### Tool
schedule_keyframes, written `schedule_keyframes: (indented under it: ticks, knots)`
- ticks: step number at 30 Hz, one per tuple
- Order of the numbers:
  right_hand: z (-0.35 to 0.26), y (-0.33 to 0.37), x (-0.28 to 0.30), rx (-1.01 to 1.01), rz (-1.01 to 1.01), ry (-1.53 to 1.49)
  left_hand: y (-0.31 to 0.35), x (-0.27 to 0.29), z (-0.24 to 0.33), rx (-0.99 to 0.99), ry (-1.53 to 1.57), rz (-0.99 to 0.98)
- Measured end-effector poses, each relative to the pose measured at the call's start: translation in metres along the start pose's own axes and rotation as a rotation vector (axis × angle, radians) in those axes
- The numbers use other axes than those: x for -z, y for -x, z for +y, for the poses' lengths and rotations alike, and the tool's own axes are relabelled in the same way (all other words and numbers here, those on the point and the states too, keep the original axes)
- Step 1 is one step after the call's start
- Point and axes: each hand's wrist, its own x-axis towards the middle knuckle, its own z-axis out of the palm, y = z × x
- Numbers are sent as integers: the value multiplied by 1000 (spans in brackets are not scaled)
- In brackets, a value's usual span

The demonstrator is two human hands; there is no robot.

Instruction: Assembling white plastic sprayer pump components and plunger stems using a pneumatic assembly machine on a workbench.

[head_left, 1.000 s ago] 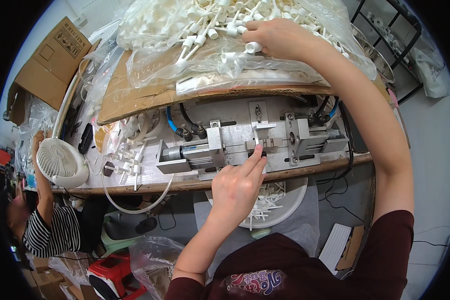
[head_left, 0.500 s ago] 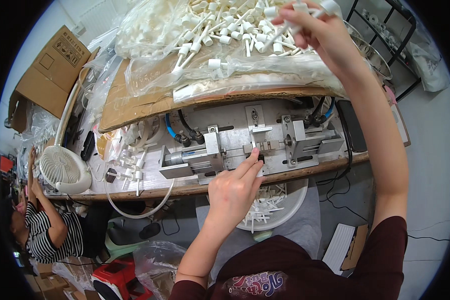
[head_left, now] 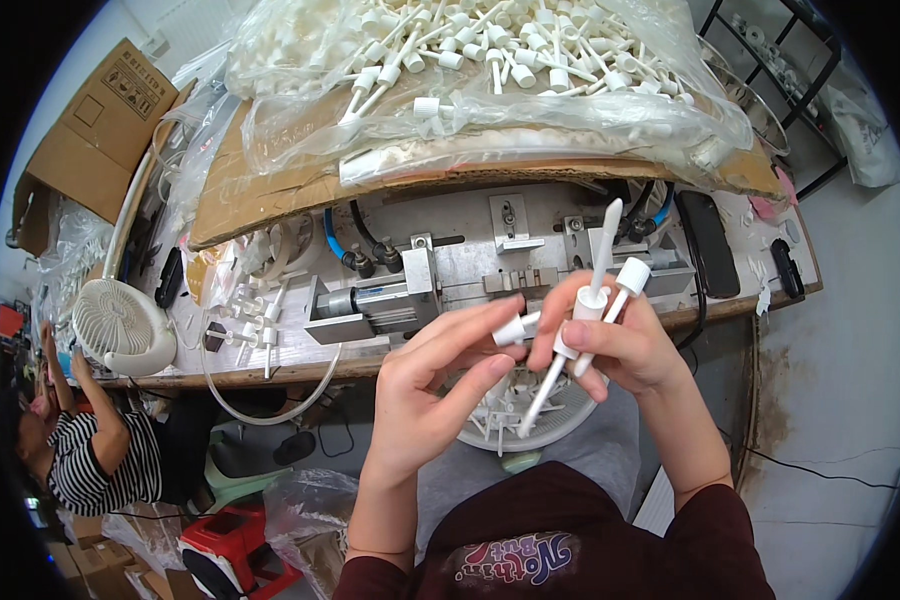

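Observation:
Both my hands are close together in front of the metal fixture. My right hand is closed on several white capped applicator sticks, their stems pointing different ways, one up and others down. Beside it, my left hand has its fingers curved around the white cap of another stick. That stick's stem runs toward my right fingers, which hide its end. Behind my hands is the small metal clamp block, between two pneumatic cylinders, the left one in plain sight and the right one partly covered by my right hand.
A heap of capped sticks lies on plastic film and cardboard at the back. Below my hands, a white basket holds loose sticks. A white fan and more pieces stand left; a dark phone lies right. Another person sits far left.
My right hand has come down from the heap to the front with the sticks. My left hand has drawn back from the clamp block and turned toward the right one, fingers around a cap.

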Motion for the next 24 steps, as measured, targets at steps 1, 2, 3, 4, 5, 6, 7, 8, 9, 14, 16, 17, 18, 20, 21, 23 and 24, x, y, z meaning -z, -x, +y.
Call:
schedule_keyframes:
  ticks: [1, 2, 3, 4, 5, 6, 7, 8, 9, 14, 16, 17, 18, 20, 21, 23, 24]
  knots:
    - [4, 3, 3, -7, -37, -66, 1, 4, -2, -6, -26, -52]
    - [7, 6, 5, -17, -59, -72, 0, 9, -3, -12, -51, -105]
    - [8, 9, 6, -29, -86, -74, 0, 12, -3, -20, -75, -159]
    - [9, 12, 8, -41, -113, -77, 2, 13, 0, 8, -39, -184]
    - [9, 16, 9, -52, -139, -80, 2, 15, -1, -2, -31, -216]
    - [11, 19, 12, -70, -150, -84, 3, 17, -2, -13, -27, -241]
    - [11, 20, 13, -36, -107, -102, 3, 19, -3, -24, -24, -267]
    - [10, 22, 13, -3, -63, -119, 3, 20, -4, -33, -25, -260]
    - [9, 24, 14, 30, -18, -135, 3, 21, -6, -65, -55, -234]
    - [14, 28, 17, 179, 392, 175, 3, 3, -22, -238, -621, 54]
    - [20, 30, 11, 264, 530, 284, 0, -5, -33, -335, -846, 43]
    - [21, 31, 8, 303, 589, 327, -2, -8, -38, -383, -960, 37]
    - [23, 33, 6, 351, 585, 341, -4, -10, -41, -425, -1036, 23]
    - [24, 34, 1, 400, 595, 356, -5, -15, -40, -422, -1128, 22]
    - [25, 34, -1, 427, 604, 366, -7, -16, -39, -423, -1170, 19]
    - [26, 37, -3, 387, 597, 377, -11, -17, -40, -405, -1181, 15]
    - [26, 40, -3, 339, 580, 375, -13, -16, -40, -395, -1190, 17]
